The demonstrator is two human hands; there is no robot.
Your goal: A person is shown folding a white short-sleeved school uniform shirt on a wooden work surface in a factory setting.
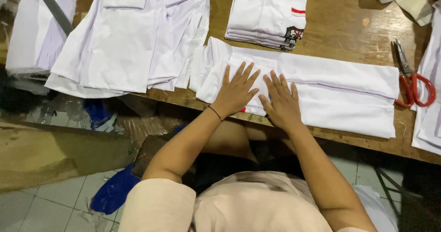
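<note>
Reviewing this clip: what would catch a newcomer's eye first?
Both hands, the left hand and the right hand, lie flat side by side on a folded white garment at the wooden table's near edge. Red-handled scissors lie to the right, and stacks of white shirts fill the left.

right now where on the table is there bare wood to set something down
Bare wood shows between the folded stack and the scissors, above the shirt under both hands. A narrow strip runs along the near edge. The left side is crowded with white garments.
</note>
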